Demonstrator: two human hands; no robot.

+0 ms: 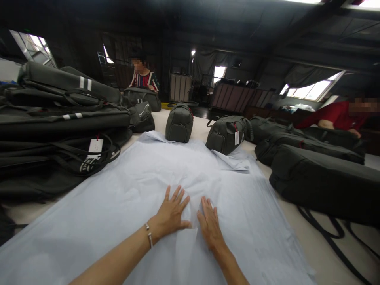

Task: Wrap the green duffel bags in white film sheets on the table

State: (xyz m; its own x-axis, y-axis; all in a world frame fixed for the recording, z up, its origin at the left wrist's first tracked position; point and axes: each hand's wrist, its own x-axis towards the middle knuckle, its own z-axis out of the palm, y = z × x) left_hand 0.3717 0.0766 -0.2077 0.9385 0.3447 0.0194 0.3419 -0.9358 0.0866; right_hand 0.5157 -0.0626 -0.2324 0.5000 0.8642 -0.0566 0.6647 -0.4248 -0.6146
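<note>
A large sheet of thin white paper (pixel 124 213) spreads over the table in front of me, creased near its middle and crumpled along the far edge. My left hand (pixel 170 215) lies on it with the fingers spread, a bracelet (pixel 149 235) at the wrist. Close by on the right, my right hand (pixel 210 223) also rests on the paper, its fingers stretched out and holding nothing. Beyond both hands, a dark duffel bag (pixel 179 123) and a second duffel bag (pixel 227 134) with a white tag stand at the paper's far edge.
Dark bags (pixel 59 130) are piled high along the left side. More dark bags (pixel 323 182) line the right, with straps (pixel 323 233) trailing over the table (pixel 297 221). One person in a striped top (pixel 145 80) is at the back; another in a red sleeve (pixel 329 113) is far right.
</note>
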